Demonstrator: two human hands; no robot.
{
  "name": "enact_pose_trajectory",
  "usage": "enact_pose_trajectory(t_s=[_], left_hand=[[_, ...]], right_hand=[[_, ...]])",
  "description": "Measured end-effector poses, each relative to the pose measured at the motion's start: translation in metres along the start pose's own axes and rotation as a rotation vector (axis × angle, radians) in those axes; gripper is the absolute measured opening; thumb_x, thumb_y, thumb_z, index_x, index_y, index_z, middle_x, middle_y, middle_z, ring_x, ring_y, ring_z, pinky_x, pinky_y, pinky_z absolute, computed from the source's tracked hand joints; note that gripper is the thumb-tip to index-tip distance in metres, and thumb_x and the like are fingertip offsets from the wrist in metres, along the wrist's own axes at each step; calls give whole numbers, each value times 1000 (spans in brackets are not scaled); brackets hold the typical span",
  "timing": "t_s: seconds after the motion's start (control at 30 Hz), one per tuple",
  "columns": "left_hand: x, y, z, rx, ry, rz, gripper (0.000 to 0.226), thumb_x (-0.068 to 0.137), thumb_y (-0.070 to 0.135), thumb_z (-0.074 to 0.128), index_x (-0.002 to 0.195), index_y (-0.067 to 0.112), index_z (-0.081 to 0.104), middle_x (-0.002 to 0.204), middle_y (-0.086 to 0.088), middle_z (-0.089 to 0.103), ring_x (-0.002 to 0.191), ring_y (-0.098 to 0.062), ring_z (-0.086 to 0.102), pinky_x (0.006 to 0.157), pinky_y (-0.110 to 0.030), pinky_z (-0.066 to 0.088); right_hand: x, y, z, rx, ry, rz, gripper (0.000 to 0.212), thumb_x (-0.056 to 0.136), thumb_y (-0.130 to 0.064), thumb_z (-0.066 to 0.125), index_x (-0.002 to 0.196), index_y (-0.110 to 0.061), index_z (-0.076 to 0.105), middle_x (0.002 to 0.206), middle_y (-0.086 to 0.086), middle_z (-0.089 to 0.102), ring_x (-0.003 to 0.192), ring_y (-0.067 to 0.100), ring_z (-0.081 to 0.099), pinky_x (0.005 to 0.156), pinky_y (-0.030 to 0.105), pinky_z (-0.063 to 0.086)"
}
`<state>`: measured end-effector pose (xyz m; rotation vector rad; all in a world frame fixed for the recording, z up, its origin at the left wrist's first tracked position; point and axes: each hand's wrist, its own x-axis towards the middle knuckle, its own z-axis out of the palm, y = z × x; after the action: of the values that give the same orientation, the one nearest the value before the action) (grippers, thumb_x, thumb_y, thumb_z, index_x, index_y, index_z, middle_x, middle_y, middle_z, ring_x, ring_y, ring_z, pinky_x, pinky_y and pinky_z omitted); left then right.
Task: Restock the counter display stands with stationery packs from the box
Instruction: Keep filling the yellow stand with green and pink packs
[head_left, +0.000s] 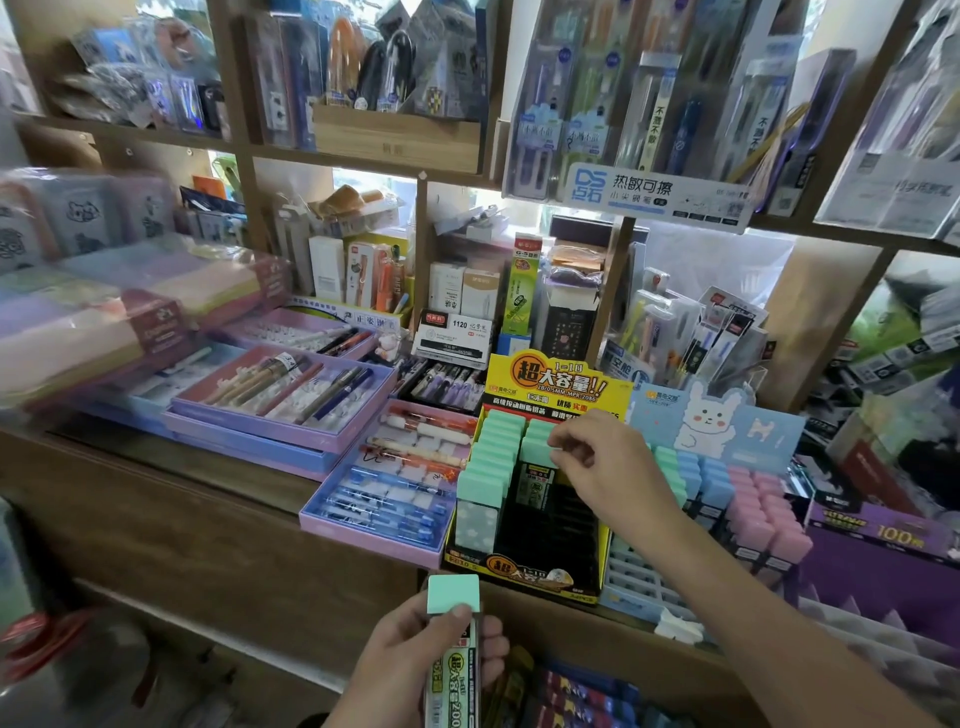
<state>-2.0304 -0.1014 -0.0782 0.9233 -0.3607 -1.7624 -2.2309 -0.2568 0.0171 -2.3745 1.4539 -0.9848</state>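
A yellow-and-black display stand (582, 590) sits on the wooden counter, its left column filled with mint-capped packs (491, 462). My right hand (605, 470) pinches the mint cap of one pack (537, 452) standing in the stand's middle column. Below the counter edge my left hand (415, 662) grips another mint-capped pack (453, 654), held upright. A second stand (719, 421) with a rabbit card holds blue and pink packs to the right. The box of packs (576, 696) lies at the bottom, partly hidden by my hands.
Purple pen trays (311, 441) lie left of the yellow stand on the counter (171, 499). A purple box (883, 556) sits at the right. Shelves above are crowded with pen packs, and a sign (654, 200) hangs over the stands.
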Motion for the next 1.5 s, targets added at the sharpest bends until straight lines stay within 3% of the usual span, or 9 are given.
enact_pose_trajectory(t_s=[0.17,0.27,0.4,0.57,0.87,1.1,1.27,1.4,1.5], left_hand=[[2,0,-1,11,-4,-2,35,75,-3,74,109,-10,71,109,-44,66,92,-53,72,69,-51,62],[0,2,3,39,-8,13,30,70,-1,75,100,-8,75,107,-44,66,87,-52,72,69,-51,62],[-1,0,4,73,20,49,29,73,2,74,101,-8,75,105,-44,67,86,-52,72,69,-50,62],[1,-4,5,138,65,138,30,75,5,75,103,-3,75,105,-44,67,90,-52,72,71,-47,62],[-4,17,32,699,-9,340,40,78,48,82,111,28,76,104,-10,78,99,-31,75,74,-36,60],[-4,41,72,957,-164,493,32,93,44,69,117,23,73,114,-7,74,110,-26,69,92,-53,59],[4,68,102,1079,-217,670,17,90,24,71,104,31,77,106,-2,77,100,-17,73,85,-34,62],[14,92,123,1235,-209,766,14,89,17,76,96,29,74,91,2,76,78,-9,71,66,-21,56],[26,107,137,1424,-157,830,10,90,22,76,98,25,71,85,1,73,69,-14,66,61,-33,54]], right_hand=[[0,-2,-4,-60,-15,-5,14,95,-19,71,108,-18,77,99,-9,59,89,15,61,85,40,56],[-6,-8,-10,-65,-14,-2,14,97,-23,70,107,-17,77,104,-5,59,95,13,59,86,32,52],[-35,-15,-29,307,108,119,13,89,-12,78,86,-25,76,87,-8,69,81,5,64,75,15,52],[-101,-3,-48,590,-158,295,17,90,-15,79,83,-31,78,81,-1,77,73,13,73,69,22,59],[-192,73,-39,479,-587,632,4,87,-19,82,85,-16,79,83,10,78,71,15,70,64,24,53],[-199,97,-20,279,-632,647,4,88,-27,77,85,-25,78,88,-3,76,83,9,69,75,26,56],[-200,97,-25,279,-653,655,8,90,-26,75,83,-26,77,78,-8,74,69,-3,65,63,14,48],[-199,94,-28,294,-657,662,9,92,-24,73,84,-26,76,77,-7,74,69,-3,65,64,15,49],[-200,93,-30,284,-655,672,6,90,-27,74,85,-26,78,84,-6,76,79,4,69,68,16,52]])
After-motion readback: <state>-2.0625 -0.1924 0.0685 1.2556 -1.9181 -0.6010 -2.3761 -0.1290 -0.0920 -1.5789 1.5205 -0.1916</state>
